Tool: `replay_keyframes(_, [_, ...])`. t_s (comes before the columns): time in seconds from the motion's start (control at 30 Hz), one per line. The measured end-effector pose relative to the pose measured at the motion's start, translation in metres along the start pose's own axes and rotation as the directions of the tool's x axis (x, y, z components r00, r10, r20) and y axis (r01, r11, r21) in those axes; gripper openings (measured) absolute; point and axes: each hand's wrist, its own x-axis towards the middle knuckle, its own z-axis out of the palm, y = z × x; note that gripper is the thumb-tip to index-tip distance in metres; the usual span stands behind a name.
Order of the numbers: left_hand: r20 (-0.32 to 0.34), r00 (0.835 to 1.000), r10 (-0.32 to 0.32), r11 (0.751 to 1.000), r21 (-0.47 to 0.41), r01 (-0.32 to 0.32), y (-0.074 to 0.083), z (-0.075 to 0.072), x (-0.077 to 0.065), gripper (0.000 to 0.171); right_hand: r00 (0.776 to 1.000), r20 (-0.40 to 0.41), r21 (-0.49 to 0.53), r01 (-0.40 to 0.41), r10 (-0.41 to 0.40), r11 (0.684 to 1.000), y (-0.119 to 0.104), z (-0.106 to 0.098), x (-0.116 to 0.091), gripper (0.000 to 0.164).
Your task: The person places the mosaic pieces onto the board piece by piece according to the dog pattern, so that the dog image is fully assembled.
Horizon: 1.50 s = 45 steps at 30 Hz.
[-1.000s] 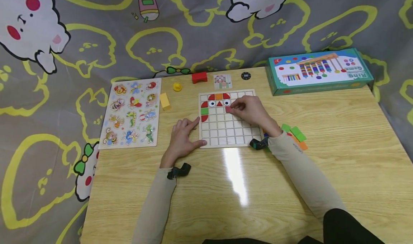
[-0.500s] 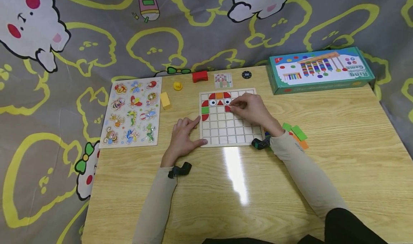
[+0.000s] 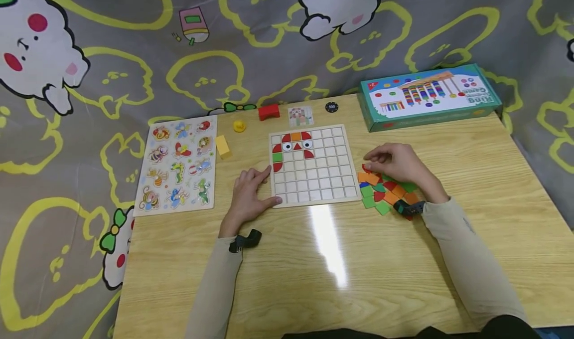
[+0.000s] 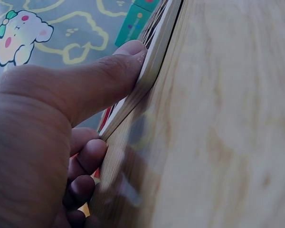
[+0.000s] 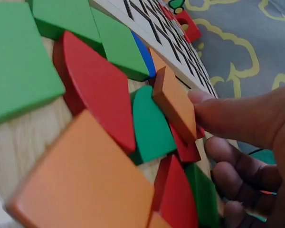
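A white grid board (image 3: 309, 198) with a wooden rim lies mid-table. Red, orange and green tiles and two eye tiles sit in its upper left cells, with a red rounded tile (image 3: 309, 154) under the right eye. My left hand (image 3: 248, 197) rests at the board's left edge; its thumb touches the lower left corner, also seen in the left wrist view. At the far side of the loose tiles, my right hand (image 3: 401, 165) has thumb and fingertips right at a red tile (image 3: 366, 168); I cannot tell whether it pinches it. An orange tile (image 5: 175, 104) stands beside the thumb.
Several loose green, orange, red and blue tiles (image 3: 382, 208) lie right of the board. An insect puzzle (image 3: 148, 167) is at left, near a yellow block (image 3: 222, 147) and duck (image 3: 239, 125). Behind are a red block (image 3: 269, 112), picture card (image 3: 300, 116), black chip (image 3: 332, 107) and green box (image 3: 430, 97).
My right hand has left the red rounded tile in its cell and moved right to the loose tiles. My left hand stays at the board's edge. The head view has shifted slightly.
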Motion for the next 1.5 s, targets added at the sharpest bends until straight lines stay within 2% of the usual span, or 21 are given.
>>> replay_keyframes(0.1, [-0.004,1.0,0.002,1.0,0.0,-0.002,-0.002,0.001,-0.001,0.091,0.999,0.047,-0.01,-0.023,0.024,1.0,-0.002,0.002,-0.003,0.017])
replay_keyframes(0.33, [-0.001,1.0,0.004,1.0,0.008,-0.004,-0.002,0.001,-0.002,0.09,0.99,0.142,-0.078,-0.015,0.026,0.997,-0.006,0.003,-0.003,0.009])
replay_keyframes(0.43, [0.001,1.0,0.002,1.0,0.012,-0.002,-0.001,0.0,-0.002,0.09,0.992,0.127,-0.076,-0.004,0.014,0.997,-0.005,0.003,-0.004,0.01])
replay_keyframes(0.67, [0.003,1.0,-0.001,1.0,0.02,0.001,-0.002,0.0,-0.002,0.09,0.995,0.103,-0.048,0.008,-0.003,0.999,-0.002,0.001,-0.007,0.025])
replay_keyframes(0.97, [0.002,1.0,0.002,1.0,0.019,-0.002,-0.002,-0.001,-0.001,0.09,0.996,0.08,-0.141,0.056,-0.045,0.988,-0.007,0.0,-0.002,0.02])
replay_keyframes(1.03, [0.001,1.0,0.004,1.0,0.021,-0.004,-0.002,-0.001,0.0,0.09,0.997,0.06,-0.112,0.051,-0.044,0.992,-0.009,0.002,0.001,0.021])
replay_keyframes(1.23, [-0.002,1.0,0.011,1.0,0.024,-0.011,-0.004,-0.001,0.002,0.09,0.999,-0.018,0.088,0.033,-0.032,0.996,-0.015,0.017,0.016,0.027])
replay_keyframes(1.37, [-0.009,1.0,0.022,0.999,0.026,-0.022,-0.005,0.0,0.002,0.09,0.997,-0.051,0.204,0.059,-0.049,0.977,-0.029,0.032,0.032,0.023])
replay_keyframes(1.5, [-0.011,1.0,0.02,1.0,0.018,-0.02,-0.005,0.0,0.001,0.09,0.992,-0.038,0.241,0.123,-0.117,0.963,-0.046,0.048,0.049,0.014])
